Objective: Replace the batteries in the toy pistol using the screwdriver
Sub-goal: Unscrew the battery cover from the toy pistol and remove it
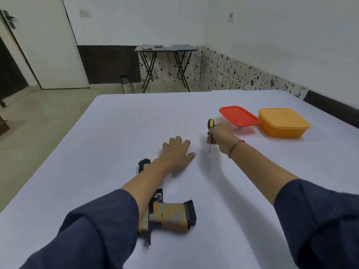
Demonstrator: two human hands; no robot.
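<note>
A tan and black toy pistol [171, 215] lies flat on the white table [116, 133] near me, its barrel running away under my left forearm, which hides the middle of it. My left hand [177, 154] rests palm down on the table beyond the pistol, fingers spread, holding nothing. My right hand [221, 138] is raised above the table to the right and grips a screwdriver [210, 125] with a black and yellow handle. The handle points up and the thin shaft points down.
A clear container with a red lid [239, 115] sits just behind my right hand, and an orange lidded box [283, 122] stands to its right. Beyond the table stand a folding side table [165, 48], a metal bin [127, 84] and a door.
</note>
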